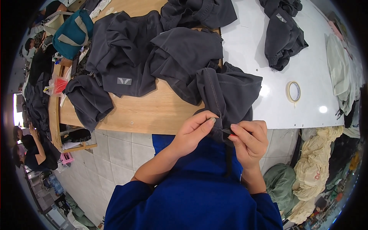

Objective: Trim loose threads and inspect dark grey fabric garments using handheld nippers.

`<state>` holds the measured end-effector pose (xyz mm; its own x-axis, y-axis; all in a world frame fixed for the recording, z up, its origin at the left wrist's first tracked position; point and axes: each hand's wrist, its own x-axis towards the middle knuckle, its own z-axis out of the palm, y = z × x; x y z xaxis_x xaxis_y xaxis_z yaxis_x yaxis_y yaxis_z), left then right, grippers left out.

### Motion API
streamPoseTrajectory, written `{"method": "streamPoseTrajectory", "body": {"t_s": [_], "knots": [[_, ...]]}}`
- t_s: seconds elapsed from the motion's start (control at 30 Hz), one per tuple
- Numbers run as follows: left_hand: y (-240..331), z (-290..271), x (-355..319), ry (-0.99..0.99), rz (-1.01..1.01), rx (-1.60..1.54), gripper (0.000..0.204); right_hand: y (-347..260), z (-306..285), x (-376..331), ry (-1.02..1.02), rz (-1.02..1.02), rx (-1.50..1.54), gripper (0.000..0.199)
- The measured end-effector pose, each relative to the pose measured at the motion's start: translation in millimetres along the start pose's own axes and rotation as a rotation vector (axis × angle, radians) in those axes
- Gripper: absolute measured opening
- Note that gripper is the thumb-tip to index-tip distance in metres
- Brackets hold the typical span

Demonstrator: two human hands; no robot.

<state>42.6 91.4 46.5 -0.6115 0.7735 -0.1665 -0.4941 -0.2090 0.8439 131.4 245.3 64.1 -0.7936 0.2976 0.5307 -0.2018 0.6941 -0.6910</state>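
Observation:
At the table's near edge my left hand (196, 128) is closed, thumb and fingers pinching the hem of a dark grey garment (235, 94). The garment lies partly over the table and hangs down at the edge; a line of stitching shows on it. Just right of that, my right hand (251, 142) is closed around a small pointed tool (227, 131) with a dark tip and a bit of red. Most of the tool is hidden by the fingers, so its exact kind does not show. Its tip meets the cloth beside my left fingers.
More dark grey garments (124, 50) lie heaped across the wooden table (153, 111). Another grey bundle (283, 40) and a roll of tape (293, 92) rest on the white tabletop (245, 46). Cloth piles (312, 172) stand at right; a teal bag (74, 34) and other people are at left.

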Motion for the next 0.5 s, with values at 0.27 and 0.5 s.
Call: {"method": "streamPoseTrajectory", "body": {"t_s": [0.27,0.5], "knots": [[-0.9,-1.3,-1.7,0.040,0.030,0.038,0.020,-2.2,-1.3,0.9,-0.024,-0.012,-0.048,0.032],[5.0,3.3,-1.2,0.085,0.026,0.080,0.017,-2.9,-0.7,1.4,-0.025,-0.029,-0.072,0.032]]}}
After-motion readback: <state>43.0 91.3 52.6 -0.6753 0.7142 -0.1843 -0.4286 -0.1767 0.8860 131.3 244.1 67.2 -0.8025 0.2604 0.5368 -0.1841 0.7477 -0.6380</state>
